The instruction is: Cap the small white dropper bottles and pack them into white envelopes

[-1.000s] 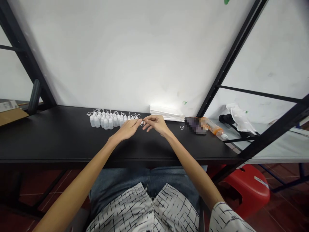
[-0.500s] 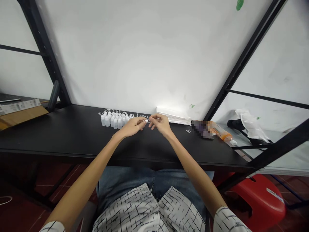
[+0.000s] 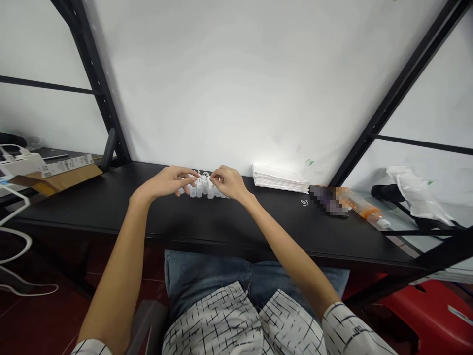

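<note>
Small translucent plastic bottles [image 3: 199,190] stand in a cluster on the black table, several of them with thin white loops at their tops. My left hand [image 3: 164,182] reaches over the cluster's left side, its fingers extended and apart beside the bottle tops. From the right, my right hand [image 3: 229,183] bends its thumb and fingertips together around the top of a small bottle [image 3: 210,191] at the front. Both hands hide part of the cluster, and the exact fingertip contact is small and hard to see.
A stack of white sheets [image 3: 279,178] lies against the back wall. To the right are a blurred dark item [image 3: 328,199] and an orange-labelled bottle [image 3: 369,214] on its side. An opened cardboard box [image 3: 70,177] is at left, near white cables [image 3: 18,246]. Black frame posts flank the table.
The view has turned left. My hands have moved from in front, where they held a small white piece, leftward to the bottle cluster. My left fingers have spread apart.
</note>
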The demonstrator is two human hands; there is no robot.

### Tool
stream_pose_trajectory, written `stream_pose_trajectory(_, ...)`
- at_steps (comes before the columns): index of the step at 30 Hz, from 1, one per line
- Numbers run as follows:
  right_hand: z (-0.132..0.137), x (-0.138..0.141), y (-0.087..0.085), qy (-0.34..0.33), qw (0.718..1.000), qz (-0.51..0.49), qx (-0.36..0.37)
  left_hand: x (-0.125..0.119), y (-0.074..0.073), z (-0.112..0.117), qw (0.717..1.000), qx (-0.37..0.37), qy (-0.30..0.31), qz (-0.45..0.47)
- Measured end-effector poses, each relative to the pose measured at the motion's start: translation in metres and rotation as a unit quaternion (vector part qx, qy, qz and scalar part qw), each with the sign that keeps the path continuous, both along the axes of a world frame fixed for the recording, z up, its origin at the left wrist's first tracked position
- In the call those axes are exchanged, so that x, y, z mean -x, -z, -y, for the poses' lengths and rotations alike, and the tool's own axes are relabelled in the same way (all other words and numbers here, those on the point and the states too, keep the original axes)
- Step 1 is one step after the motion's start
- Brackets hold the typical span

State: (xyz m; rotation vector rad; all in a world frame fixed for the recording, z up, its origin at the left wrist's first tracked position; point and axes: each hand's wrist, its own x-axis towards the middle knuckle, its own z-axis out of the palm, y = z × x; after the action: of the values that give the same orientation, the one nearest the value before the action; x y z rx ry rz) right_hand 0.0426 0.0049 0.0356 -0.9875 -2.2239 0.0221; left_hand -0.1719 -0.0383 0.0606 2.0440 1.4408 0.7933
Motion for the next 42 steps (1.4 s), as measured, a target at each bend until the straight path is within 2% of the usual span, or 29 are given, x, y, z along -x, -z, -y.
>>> stream_pose_trajectory(6, -0.009, 0.018, 0.006, 0.031, 0.996, 0.078, -0.020, 0.017, 0.007, -0.004, 0.999, 0.027, -0.007, 0.038)
stream_pose_trajectory(12, -0.016, 0.028, 0.012, 0.069, 0.991, 0.111, -0.009, 0.015, 0.008, -0.005, 0.998, 0.042, -0.002, 0.056)
stream_pose_trajectory(17, -0.016, 0.034, 0.014, 0.073, 0.990, 0.122, -0.014, 0.012, 0.008, -0.005, 0.997, 0.049, 0.003, 0.060)
stream_pose_trajectory(26, -0.009, 0.036, 0.013, 0.078, 0.986, 0.146, -0.007, 0.008, 0.012, -0.011, 0.997, 0.055, 0.023, 0.042)
stream_pose_trajectory(42, -0.013, 0.028, 0.020, 0.085, 0.988, 0.129, -0.022, 0.005, 0.018, -0.014, 0.996, 0.080, 0.043, 0.017)
